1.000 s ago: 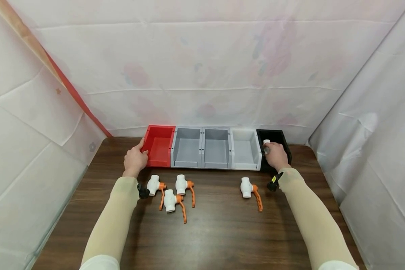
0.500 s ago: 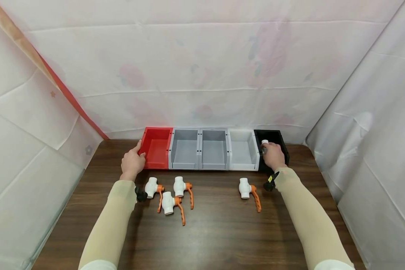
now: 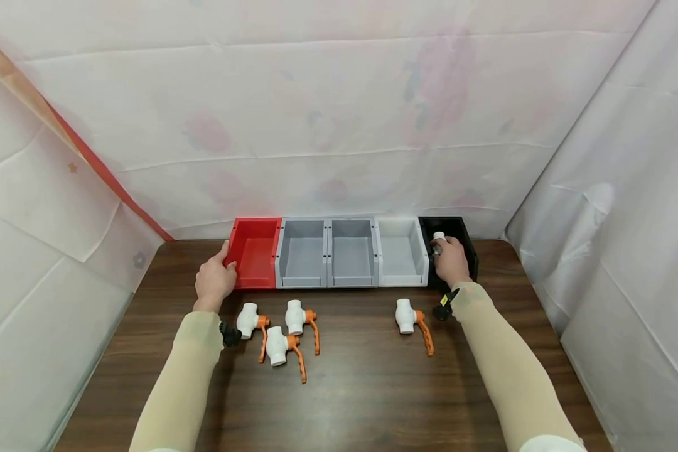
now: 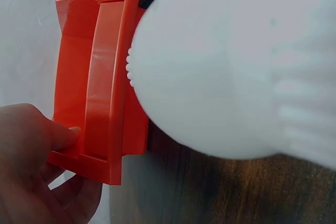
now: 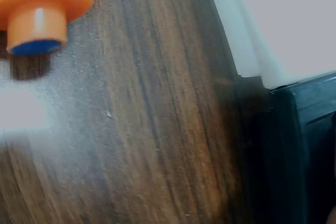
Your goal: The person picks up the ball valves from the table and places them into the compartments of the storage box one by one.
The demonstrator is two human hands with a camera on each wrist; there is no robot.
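Note:
In the head view, my left hand [image 3: 215,280] holds the left wall of a red bin [image 3: 255,258]. The left wrist view shows the thumb inside the rim and fingers outside. At the row's other end, my right hand [image 3: 452,259] reaches into a black bin [image 3: 447,223]. Its fingers hold a white pipe fitting [image 3: 439,235] with a grey part; the hand hides most of it. On the tabletop lie white ball valves with orange handles: one [image 3: 405,316] near the right wrist, and three by the left forearm, including a front valve [image 3: 276,346].
Between the red and black bins stand two grey bins [image 3: 303,254] [image 3: 353,251] and a white bin [image 3: 401,251], side by side. Behind the row hangs a pale patterned curtain [image 3: 316,107]. The brown wooden table [image 3: 361,402] extends in front.
The head view has shifted slightly, so bins and valves sit a little further left in it. Both hands keep their places at the red and black bins.

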